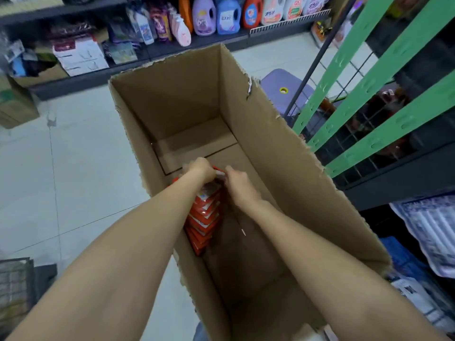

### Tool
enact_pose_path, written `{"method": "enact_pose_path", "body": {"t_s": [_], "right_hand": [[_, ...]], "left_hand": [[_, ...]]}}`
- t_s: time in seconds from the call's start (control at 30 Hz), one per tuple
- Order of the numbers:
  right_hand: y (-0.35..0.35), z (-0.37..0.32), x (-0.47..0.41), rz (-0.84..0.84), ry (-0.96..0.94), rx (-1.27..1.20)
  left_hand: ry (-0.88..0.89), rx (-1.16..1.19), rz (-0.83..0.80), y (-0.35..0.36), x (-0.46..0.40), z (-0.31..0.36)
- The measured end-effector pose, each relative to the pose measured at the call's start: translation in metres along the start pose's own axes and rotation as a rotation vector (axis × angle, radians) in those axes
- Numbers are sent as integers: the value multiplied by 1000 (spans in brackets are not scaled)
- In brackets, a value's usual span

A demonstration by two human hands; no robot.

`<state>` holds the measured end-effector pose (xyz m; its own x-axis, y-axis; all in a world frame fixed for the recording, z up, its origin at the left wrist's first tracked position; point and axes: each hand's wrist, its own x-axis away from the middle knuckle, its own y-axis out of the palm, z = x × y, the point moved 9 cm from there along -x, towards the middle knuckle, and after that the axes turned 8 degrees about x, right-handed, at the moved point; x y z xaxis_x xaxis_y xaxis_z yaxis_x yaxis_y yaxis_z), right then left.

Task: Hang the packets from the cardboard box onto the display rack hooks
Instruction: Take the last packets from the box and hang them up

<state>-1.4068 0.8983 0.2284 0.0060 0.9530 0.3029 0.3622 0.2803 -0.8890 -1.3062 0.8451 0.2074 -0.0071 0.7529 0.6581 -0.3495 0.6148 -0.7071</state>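
A tall open cardboard box (283,148) stands on the floor in front of me. Along its left inner wall lies a row of red and white packets (204,217). Both my arms reach down into the box. My left hand (200,168) grips the far end of the packet row from the left. My right hand (237,182) pinches the same top packets from the right. The fingers of both hands are curled around the red packet edges. The display rack (369,77), with green slotted bars and a dark wire grid, stands to the right of the box.
A purple plastic stool (283,89) with a roll of yellow tape sits behind the box. Store shelves with detergent bottles (229,16) run along the back. Patterned fabric goods (430,230) lie at the right. A wire basket (14,286) is at the lower left. Pale floor tiles lie left.
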Motion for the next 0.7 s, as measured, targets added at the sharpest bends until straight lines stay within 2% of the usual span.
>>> {"method": "enact_pose_path", "body": {"t_s": [0.1,0.17,0.4,0.57,0.7], "right_hand": [[-59,26,17,178,59,-245],[-94,39,34,273,109,-368],[-219,81,123,561,107,-667],[-317,125,217,875,83,-690],[-383,145,300,1122,9,-546]], "left_hand": [[73,187,167,-23,22,17],[184,413,279,-36,47,36],[752,859,389,-77,185,134],[1008,1012,428,-94,289,221],[1173,1016,480,-95,359,290]]}}
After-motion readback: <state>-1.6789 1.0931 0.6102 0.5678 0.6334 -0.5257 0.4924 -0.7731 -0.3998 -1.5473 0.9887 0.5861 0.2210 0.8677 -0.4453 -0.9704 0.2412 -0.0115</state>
